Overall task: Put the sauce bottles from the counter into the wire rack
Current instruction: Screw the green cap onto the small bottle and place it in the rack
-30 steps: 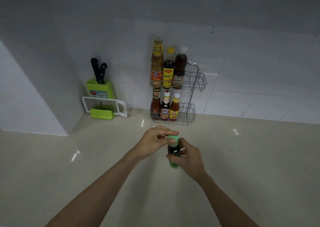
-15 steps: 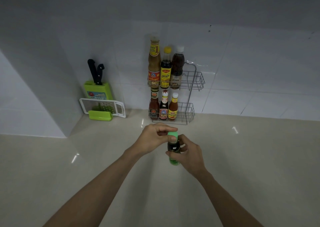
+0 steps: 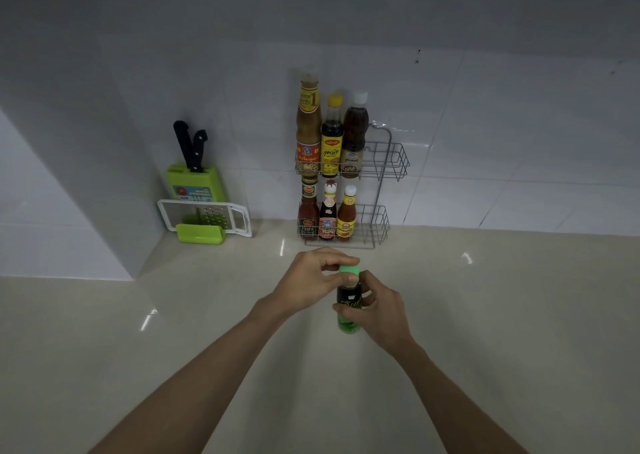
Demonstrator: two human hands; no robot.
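Note:
A small dark sauce bottle (image 3: 348,301) with a green cap and green base is upright over the counter, in front of the wire rack (image 3: 393,163). My right hand (image 3: 381,310) wraps its body from the right. My left hand (image 3: 311,284) pinches the green cap from the left. The two-tier rack stands against the tiled wall. Its upper tier holds three tall bottles (image 3: 330,135) on the left side. Its lower tier holds three short bottles (image 3: 327,213), also on the left. The right part of each tier holds nothing.
A green knife block (image 3: 195,183) with two black-handled knives stands in the left corner, with a white and green grater (image 3: 204,216) leaning before it. A tiled wall juts forward at the left. The beige counter (image 3: 502,315) spreads around my arms.
Both hands stay on the green-capped bottle at nearly the same spot. The view has shifted slightly, so the rack sits a little lower and to the left in the frame.

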